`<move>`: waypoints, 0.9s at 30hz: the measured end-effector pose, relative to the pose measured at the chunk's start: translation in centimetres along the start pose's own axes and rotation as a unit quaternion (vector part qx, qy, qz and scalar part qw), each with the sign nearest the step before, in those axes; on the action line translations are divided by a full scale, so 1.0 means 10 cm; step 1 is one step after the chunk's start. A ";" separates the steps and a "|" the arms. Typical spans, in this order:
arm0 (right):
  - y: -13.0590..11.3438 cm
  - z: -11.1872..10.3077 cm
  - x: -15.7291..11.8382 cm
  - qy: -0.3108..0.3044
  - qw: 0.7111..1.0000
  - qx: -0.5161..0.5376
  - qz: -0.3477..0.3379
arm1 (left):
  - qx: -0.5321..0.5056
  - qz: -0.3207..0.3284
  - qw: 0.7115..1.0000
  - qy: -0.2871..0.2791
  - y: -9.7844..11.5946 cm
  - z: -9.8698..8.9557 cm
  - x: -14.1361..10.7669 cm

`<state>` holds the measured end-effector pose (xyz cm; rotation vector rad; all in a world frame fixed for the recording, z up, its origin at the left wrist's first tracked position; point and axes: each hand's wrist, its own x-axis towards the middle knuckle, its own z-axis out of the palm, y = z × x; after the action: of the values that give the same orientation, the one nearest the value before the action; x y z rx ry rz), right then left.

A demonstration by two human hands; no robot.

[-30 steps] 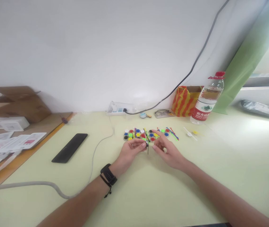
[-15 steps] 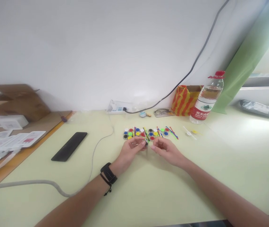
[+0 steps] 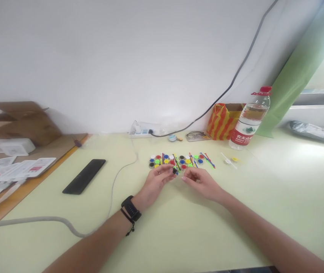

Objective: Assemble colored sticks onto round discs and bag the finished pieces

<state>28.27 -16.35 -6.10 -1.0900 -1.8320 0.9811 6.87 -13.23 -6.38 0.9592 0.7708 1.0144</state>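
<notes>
My left hand (image 3: pixel 159 179), with a black watch on the wrist, pinches a small round black piece (image 3: pixel 175 170) between thumb and fingertips. Just right of it, my right hand (image 3: pixel 200 182) is closed in a pinch. Something thin and pale seems to be at its fingertips, too small to name. Behind both hands lie rows of small coloured discs (image 3: pixel 166 156) in red, blue, yellow, green, white and black. Thin coloured plastic sticks (image 3: pixel 209 160) lie among and beside them. My fingers hide some of the nearest discs.
On the left are a black flat slab (image 3: pixel 84 176), a grey cable (image 3: pixel 115 185), white printed packets (image 3: pixel 39 167) and a cardboard box (image 3: pixel 33 121). A power strip (image 3: pixel 143 131) sits by the wall. Right stand a striped bag (image 3: pixel 221 121) and water bottle (image 3: pixel 249 121); white and yellow pieces (image 3: pixel 228 161) lie nearer.
The black piece in my left hand has turned so that its round face shows more. My right hand stays close beside it, still pinched. The discs and sticks have not moved.
</notes>
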 end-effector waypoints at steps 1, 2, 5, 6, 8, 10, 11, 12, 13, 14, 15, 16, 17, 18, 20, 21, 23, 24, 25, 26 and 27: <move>0.01 0.00 0.00 0.001 1.000 0.002 -0.001 | -0.003 -0.003 1.000 0.000 0.00 0.00 0.00; 0.01 0.00 0.00 0.003 1.000 0.003 -0.001 | -0.003 -0.005 1.000 -0.003 0.01 0.00 0.00; 0.02 0.00 -0.01 0.011 1.000 0.008 -0.002 | 0.009 -0.005 1.000 -0.018 0.00 0.00 -0.01; 0.01 0.00 -0.01 0.016 1.000 0.011 -0.003 | 0.015 -0.004 1.000 -0.026 0.00 0.00 -0.01; 0.01 0.01 -0.02 0.027 0.999 0.016 -0.008 | 0.023 0.000 0.999 -0.039 -0.01 0.01 -0.02; 0.01 0.01 -0.03 0.029 0.999 0.021 -0.016 | 0.026 0.001 0.998 -0.049 -0.01 0.01 -0.02; 0.00 0.01 -0.03 0.026 0.999 0.023 -0.020 | 0.027 0.000 0.998 -0.053 -0.01 0.01 -0.02; 0.00 0.02 -0.04 0.021 0.999 0.024 -0.023 | 0.028 0.000 0.998 -0.056 -0.01 0.01 -0.02; 0.00 0.02 -0.04 0.017 0.999 0.024 -0.026 | 0.029 -0.001 0.998 -0.058 -0.01 0.01 -0.02; 0.00 0.02 -0.04 0.014 0.999 0.023 -0.028 | 0.028 -0.001 0.998 -0.059 -0.01 0.01 -0.02; 0.00 0.02 -0.04 0.012 0.999 0.022 -0.029 | 0.028 -0.002 0.998 -0.060 -0.01 0.01 -0.01; 0.00 0.02 -0.04 0.011 0.999 0.020 -0.028 | 0.028 -0.003 0.998 -0.060 -0.02 0.00 -0.01; 0.00 0.02 -0.04 0.011 0.999 0.017 -0.027 | 0.028 -0.004 0.998 -0.062 -0.02 0.00 -0.01; 0.01 0.02 -0.04 0.012 0.999 0.016 -0.026 | 0.028 -0.004 0.998 -0.063 -0.02 0.00 -0.01; 0.01 0.02 -0.04 0.016 0.999 0.020 -0.021 | 0.027 -0.005 0.998 -0.063 -0.01 0.00 -0.01; 0.02 0.02 -0.04 0.021 0.999 0.026 -0.017 | 0.025 -0.005 0.998 -0.062 -0.01 0.00 -0.01; 0.01 0.04 -0.05 0.033 0.998 0.044 -0.008 | 0.020 -0.006 0.998 -0.059 -0.01 0.01 -0.02; 0.01 0.05 -0.06 0.040 0.998 0.053 -0.002 | 0.019 -0.005 0.998 -0.057 -0.01 0.01 -0.02; 0.00 0.05 -0.06 0.048 0.997 0.061 0.002 | 0.018 -0.005 0.998 -0.054 -0.01 0.02 -0.02; -0.01 0.06 -0.06 0.059 0.996 0.068 0.004 | 0.019 -0.003 0.998 -0.051 -0.01 0.02 -0.02; -0.03 0.06 -0.06 0.070 0.995 0.072 0.006 | 0.021 -0.001 0.999 -0.048 -0.01 0.02 -0.01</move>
<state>27.86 -17.14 -6.25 -1.0561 -1.6195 1.0023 6.99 -13.44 -6.37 1.0351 0.7147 0.9456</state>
